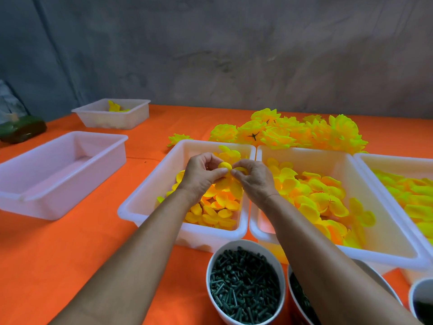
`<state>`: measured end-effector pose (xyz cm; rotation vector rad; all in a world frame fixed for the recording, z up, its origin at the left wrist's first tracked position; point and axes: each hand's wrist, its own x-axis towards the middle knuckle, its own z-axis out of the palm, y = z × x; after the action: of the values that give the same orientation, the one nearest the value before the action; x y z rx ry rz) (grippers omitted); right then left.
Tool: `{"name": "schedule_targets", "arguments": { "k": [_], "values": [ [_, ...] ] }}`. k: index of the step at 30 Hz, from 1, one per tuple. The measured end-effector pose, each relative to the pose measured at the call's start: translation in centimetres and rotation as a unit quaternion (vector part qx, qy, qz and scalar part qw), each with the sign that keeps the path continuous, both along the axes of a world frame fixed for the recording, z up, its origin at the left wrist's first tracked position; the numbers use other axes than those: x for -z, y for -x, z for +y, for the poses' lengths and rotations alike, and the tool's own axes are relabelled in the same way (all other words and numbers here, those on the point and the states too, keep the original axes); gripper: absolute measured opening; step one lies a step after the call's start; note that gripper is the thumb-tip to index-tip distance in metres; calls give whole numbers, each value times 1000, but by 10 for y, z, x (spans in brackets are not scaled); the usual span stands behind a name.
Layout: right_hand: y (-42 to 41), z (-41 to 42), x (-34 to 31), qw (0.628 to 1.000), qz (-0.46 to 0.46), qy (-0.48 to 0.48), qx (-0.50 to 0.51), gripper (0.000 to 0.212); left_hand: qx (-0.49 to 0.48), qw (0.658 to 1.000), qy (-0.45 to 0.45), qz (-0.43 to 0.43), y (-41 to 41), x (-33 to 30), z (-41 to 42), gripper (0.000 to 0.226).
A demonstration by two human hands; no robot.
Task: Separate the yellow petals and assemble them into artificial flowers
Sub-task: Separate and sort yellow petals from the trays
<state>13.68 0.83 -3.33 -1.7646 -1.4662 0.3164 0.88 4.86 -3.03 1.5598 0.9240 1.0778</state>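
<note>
forearms run up from the bottom edge of the frame to mid-frame, and just beside them at bottom centre sits a white tub (246, 281) full of dark green stems, with a second tub (302, 299) half hidden under the right forearm. going by size: the orange table (70, 254) fills the lower half of the frame; the right tray (339, 252) holds a loose heap of larger petals; the middle tray (143, 202) holds smaller ones; an empty tray (61, 207) sits at the left, a far tray (112, 120) at upper left has a few yellow bits, and another tray (398, 158) is cut off at the right edge. behind the trays, right of centre, lies a pile of finished flowers (293, 132), so a fair batch looks done, yet both full trays suggest far more is left than made. smallest is the work in hand: over the middle tray the left hand (201, 177) and right hand (254, 180) meet fingertip to fingertip, each pinching a side of a small stack of petals (225, 165), seemingly peeling one layer from the next. the petals are thin, cupped, bright yellow shading to orange at the base, and probably cling together. no stem is in either hand, so assembly of this flower seems not yet begun.
</note>
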Motion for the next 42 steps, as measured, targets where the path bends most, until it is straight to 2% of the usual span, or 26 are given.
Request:
{"name": "schedule_targets", "arguments": {
  "k": [4,7,8,10,12,16,18,21,24,27,29,35,38,42],
  "values": [
    [1,2,2,1000,-15,8,13,20,-46,996,-61,50,-1,1,2,18],
    [2,3,4,998,-45,0,41,21,-84,977,-146,129,-3,3,2,10],
    [2,3,5,998,-49,-4,47,21,-87,975,-154,132,-4,3,2,10],
    [2,4,5,998,-21,-21,55,21,-76,988,-111,79,-5,2,2,13],
    [0,4,3,996,36,-46,63,21,-65,997,-31,18,-6,1,3,16],
    [-3,2,0,987,119,-87,68,19,10,995,97,-8,-4,2,4,11],
    [-3,1,0,983,143,-94,62,18,30,991,124,-44,-2,3,4,13],
    [-2,2,1,989,114,-84,43,15,7,996,85,-26,-2,5,4,16],
    [1,3,2,993,82,-78,24,14,-42,997,21,55,-2,7,5,15],
    [3,1,4,996,56,-70,1,11,-94,982,-54,154,-5,7,5,12],
    [3,0,4,994,69,-79,-13,10,-116,973,-90,179,-5,6,5,11],
    [-1,1,2,976,193,-99,-18,33,-133,986,-52,80,-1,4,8,13],
    [-1,2,2,947,299,-117,-18,28,-124,991,-28,40,-3,1,6,10],
    [0,0,1,933,336,-129,-31,15,-92,996,-2,-8,-4,0,5,12]
  ]
}}
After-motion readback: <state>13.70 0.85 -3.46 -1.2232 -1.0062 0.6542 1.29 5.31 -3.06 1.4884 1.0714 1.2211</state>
